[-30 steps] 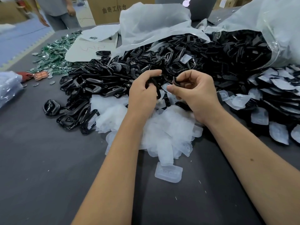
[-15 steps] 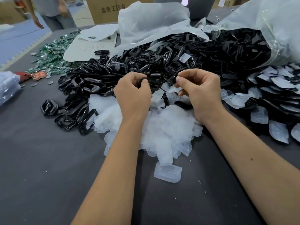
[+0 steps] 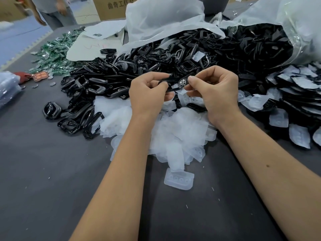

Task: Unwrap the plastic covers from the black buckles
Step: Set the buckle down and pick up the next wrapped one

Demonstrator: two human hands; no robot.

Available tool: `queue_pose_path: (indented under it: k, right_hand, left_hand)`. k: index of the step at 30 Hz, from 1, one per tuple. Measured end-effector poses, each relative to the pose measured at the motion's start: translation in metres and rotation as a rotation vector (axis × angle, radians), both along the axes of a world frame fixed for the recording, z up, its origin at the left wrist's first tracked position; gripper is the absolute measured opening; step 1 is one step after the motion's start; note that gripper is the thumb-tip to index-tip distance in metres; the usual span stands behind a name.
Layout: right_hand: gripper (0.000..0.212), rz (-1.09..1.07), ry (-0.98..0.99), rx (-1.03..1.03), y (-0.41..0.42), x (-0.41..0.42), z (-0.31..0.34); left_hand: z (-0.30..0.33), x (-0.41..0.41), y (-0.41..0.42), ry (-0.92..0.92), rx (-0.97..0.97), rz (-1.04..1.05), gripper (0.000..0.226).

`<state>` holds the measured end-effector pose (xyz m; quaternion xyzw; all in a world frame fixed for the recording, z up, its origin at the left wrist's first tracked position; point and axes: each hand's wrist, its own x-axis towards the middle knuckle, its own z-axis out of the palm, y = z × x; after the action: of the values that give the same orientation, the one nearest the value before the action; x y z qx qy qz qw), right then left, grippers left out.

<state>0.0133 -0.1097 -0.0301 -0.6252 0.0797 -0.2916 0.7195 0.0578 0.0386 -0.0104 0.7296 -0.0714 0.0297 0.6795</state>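
A black buckle [image 3: 175, 82] is held between both hands above the table's middle. My left hand [image 3: 147, 96] pinches its left end with curled fingers. My right hand [image 3: 215, 91] pinches its right end, where a shiny clear plastic cover [image 3: 183, 82] sits on it. Below the hands lies a heap of removed translucent covers [image 3: 173, 131]. A big pile of bare black buckles [image 3: 107, 79] spreads to the left and behind. Buckles still in covers [image 3: 298, 101] are heaped at the right.
Two large clear plastic bags [image 3: 165, 20] spill buckles at the back. A single loose cover [image 3: 178, 179] lies near me on the dark grey table [image 3: 43, 171]. Green small parts [image 3: 52, 54] and a white sheet [image 3: 93, 47] lie at the far left. A person [image 3: 52, 11] stands beyond the table.
Both hands have come together on one buckle; before, the left hand was lower over the pile, apart from the right.
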Motion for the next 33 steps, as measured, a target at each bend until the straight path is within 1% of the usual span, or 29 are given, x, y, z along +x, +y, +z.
queue_pose_path:
  k: [6, 13, 14, 17, 21, 25, 29, 33]
  right_hand:
    - [0.017, 0.002, 0.006, 0.017, 0.000, 0.000, 0.000]
    - [0.027, 0.047, -0.014, 0.030, 0.000, -0.001, 0.001]
    - [0.026, 0.054, -0.022, 0.031, 0.000, -0.001, 0.001]
    - [0.016, 0.088, -0.031, 0.019, 0.000, -0.001, 0.000]
    - [0.015, 0.099, -0.019, 0.009, 0.001, 0.001, -0.001]
    - [0.009, 0.077, 0.020, -0.064, 0.001, 0.002, -0.002]
    - [0.009, 0.049, 0.054, -0.174, 0.001, 0.003, -0.003]
    - [0.010, -0.004, 0.056, -0.239, 0.000, 0.004, -0.006]
  left_hand:
    - [-0.001, 0.000, -0.002, 0.076, -0.082, -0.096, 0.026]
    - [-0.003, -0.001, -0.004, 0.125, -0.162, -0.160, 0.030]
    - [-0.004, -0.002, -0.004, 0.124, -0.153, -0.178, 0.031]
    - [-0.007, -0.001, -0.005, 0.123, -0.134, -0.198, 0.036]
    - [-0.010, 0.003, -0.004, 0.129, -0.128, -0.197, 0.040]
    - [-0.011, 0.002, -0.006, 0.124, -0.156, -0.191, 0.031]
    - [-0.012, 0.003, -0.002, 0.107, -0.181, -0.172, 0.023]
    - [-0.015, 0.004, -0.001, 0.115, -0.170, -0.215, 0.020]
